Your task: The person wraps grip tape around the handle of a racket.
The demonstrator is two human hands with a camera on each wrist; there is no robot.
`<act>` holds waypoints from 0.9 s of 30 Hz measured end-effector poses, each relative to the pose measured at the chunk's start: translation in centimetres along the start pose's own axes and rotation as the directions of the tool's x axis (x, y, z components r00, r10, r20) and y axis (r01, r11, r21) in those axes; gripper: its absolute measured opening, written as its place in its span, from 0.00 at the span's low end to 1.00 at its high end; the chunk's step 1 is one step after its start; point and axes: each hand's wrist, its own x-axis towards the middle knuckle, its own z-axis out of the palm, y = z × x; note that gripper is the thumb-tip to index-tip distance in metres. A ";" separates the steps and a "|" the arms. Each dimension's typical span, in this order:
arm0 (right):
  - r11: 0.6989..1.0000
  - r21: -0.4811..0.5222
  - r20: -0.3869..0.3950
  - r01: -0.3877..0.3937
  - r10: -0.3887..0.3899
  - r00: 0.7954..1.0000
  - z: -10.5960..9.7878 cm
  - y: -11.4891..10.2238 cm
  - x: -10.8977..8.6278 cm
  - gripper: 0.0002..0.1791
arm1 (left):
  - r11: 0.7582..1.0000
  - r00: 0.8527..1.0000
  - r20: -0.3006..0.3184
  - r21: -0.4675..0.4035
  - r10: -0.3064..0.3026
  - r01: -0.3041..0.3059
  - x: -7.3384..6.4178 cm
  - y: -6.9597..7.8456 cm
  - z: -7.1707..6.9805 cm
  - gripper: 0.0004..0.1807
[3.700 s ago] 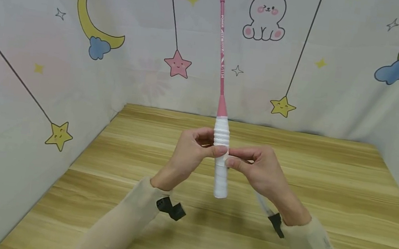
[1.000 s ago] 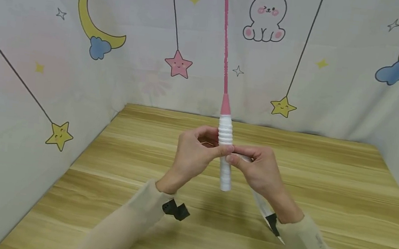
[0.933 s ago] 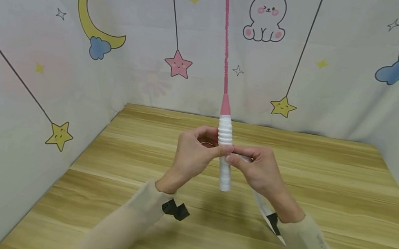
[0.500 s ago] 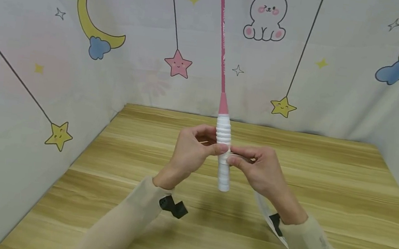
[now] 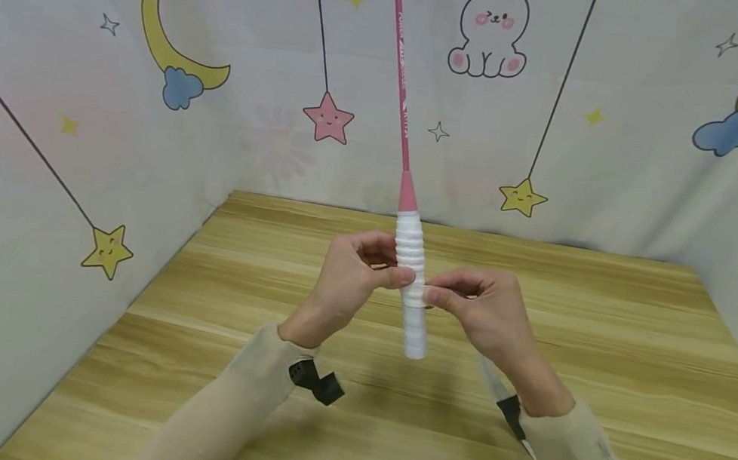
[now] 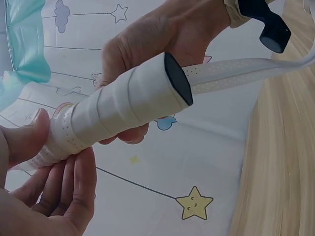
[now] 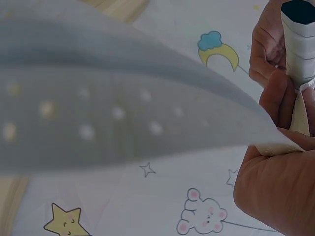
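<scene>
A pink badminton racket (image 5: 401, 97) stands upright over the table, tilted a little left, its head mostly cut off by the frame's top. My left hand (image 5: 351, 277) holds the white handle (image 5: 415, 335), thumb in front and fingers behind. On the handle's right side, my right hand (image 5: 492, 312) pinches a strip of white perforated grip tape (image 6: 236, 73) between thumb and fingers. Ridged tape wraps the handle's upper part; below it, the smoother lower part ends in a dark butt cap (image 6: 178, 78). In the right wrist view, the loose tape (image 7: 108, 113) passes close to the camera.
The wooden table (image 5: 224, 365) lies beneath both hands. Behind and beside it hangs a white cloth (image 5: 228, 146) printed with stars, moons and a rabbit. A black wrist camera (image 5: 317, 383) hangs from the left sleeve. Teal material (image 6: 27, 49) shows in the left wrist view's corner.
The racket has turned about its shaft, from face-on to edge-on and now slightly past that. Its top has leaned left over the last second. My right hand has shifted slightly away from the handle.
</scene>
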 end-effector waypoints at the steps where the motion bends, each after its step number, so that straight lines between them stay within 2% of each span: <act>1: 1.000 0.008 0.008 -0.014 0.014 1.000 -0.1 0.0 0.0 0.05 | 1.000 1.000 0.007 -0.011 -0.007 0.007 0.0 0.0 0.0 0.18; 6: 0.995 0.036 0.073 -0.095 0.092 0.993 -0.5 0.2 0.3 0.08 | 0.997 0.997 0.053 -0.059 -0.048 0.051 -0.1 0.0 -0.2 0.18; 10: 0.986 0.082 0.118 -0.147 0.137 0.984 -0.5 0.5 0.6 0.09 | 0.995 0.994 0.089 -0.079 -0.056 0.063 -0.1 0.1 -0.4 0.18; 17: 0.971 0.173 0.157 -0.163 0.136 0.978 -0.5 0.9 0.8 0.03 | 0.976 0.984 0.167 -0.195 -0.067 0.100 0.0 -0.1 -0.3 0.21; 19: 0.967 0.196 0.174 -0.160 0.126 0.977 -0.5 1.0 0.8 0.06 | 0.966 0.980 0.194 -0.240 -0.053 0.100 0.0 -0.2 -0.3 0.26; 22: 0.960 0.232 0.218 -0.160 0.109 0.970 -0.6 1.0 0.6 0.18 | 0.949 0.972 0.235 -0.299 -0.027 0.099 0.0 -0.4 -0.4 0.42; 24: 0.955 0.255 0.247 -0.152 0.087 0.965 -0.7 1.1 0.5 0.25 | 0.943 0.966 0.257 -0.318 -0.011 0.096 0.0 -0.5 -0.4 0.50; 27: 0.948 0.289 0.285 -0.129 0.044 0.958 -0.7 1.2 0.5 0.30 | 0.938 0.959 0.282 -0.335 0.004 0.095 0.1 -0.7 -0.4 0.45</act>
